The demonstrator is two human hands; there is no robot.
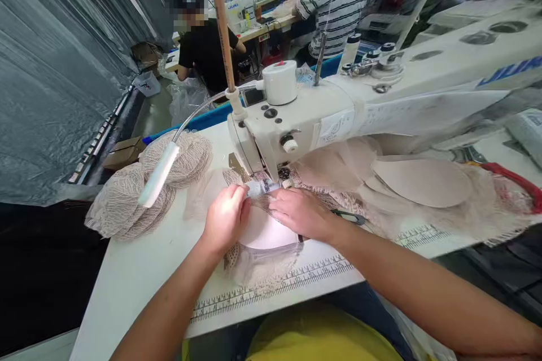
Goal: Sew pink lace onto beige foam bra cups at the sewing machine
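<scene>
Left hand [226, 217] angled inward, fingers bent, thumb toward right hand [302, 213]; right hand palm down, fingers stretched leftward. White cup piece [265, 232] between hands, partly under right fingers. Whether either hand's fingers grip it: cannot tell. Stitching spot beyond fingertips obscured; sewing machine [296, 115] cut off rightward of fingers.

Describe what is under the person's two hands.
A white rounded piece shows between the left hand and right hand, with sheer lace fabric at its edge; what lies directly under the palms is covered.
</scene>
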